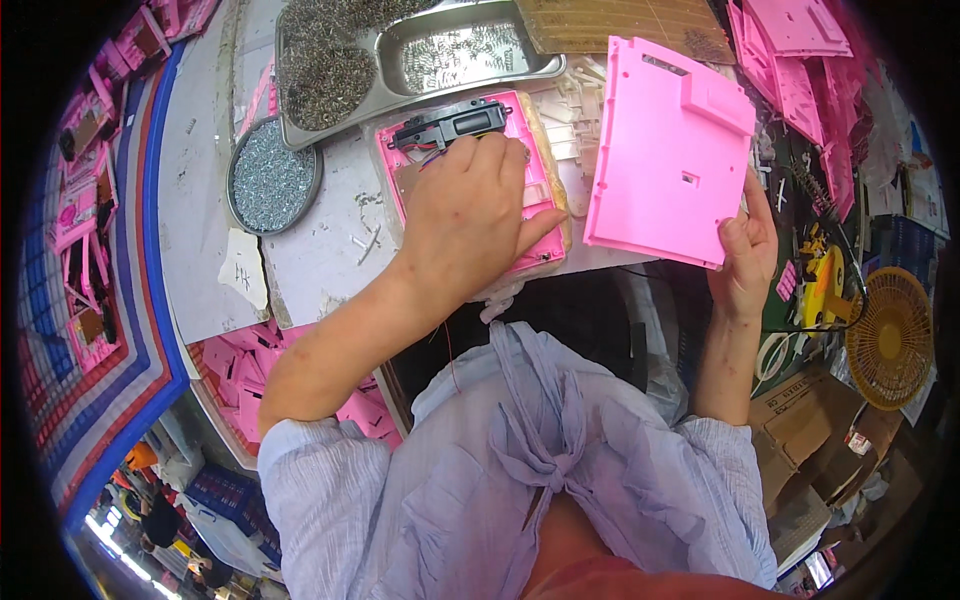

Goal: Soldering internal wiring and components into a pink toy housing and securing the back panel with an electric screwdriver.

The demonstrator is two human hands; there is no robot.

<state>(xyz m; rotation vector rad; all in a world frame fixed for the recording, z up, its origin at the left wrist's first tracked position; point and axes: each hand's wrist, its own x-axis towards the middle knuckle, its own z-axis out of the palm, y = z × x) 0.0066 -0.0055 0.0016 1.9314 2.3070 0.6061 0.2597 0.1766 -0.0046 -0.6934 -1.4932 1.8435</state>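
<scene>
- L grip (468,215): fingers curled over pink case (533,160); tips hid., can't tell if holding blk module (450,125).
- Module: just fwd of L grip (nearer hand), long axis approx. L–R, in case.
- R grip (748,250): thumb & fingers pinching pink panel (650,160) at near R corner; panel fwd-L of it, long axis fwd–back.
- Fwd of L grip: metal tray (545,66), springs (465,60) in R compt.
- L of L grip: round tray (232,200) w/ silvery bits (272,178).

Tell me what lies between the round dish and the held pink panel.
Head view: mainly the pink casing under the left hand, then white plastic parts.
</scene>
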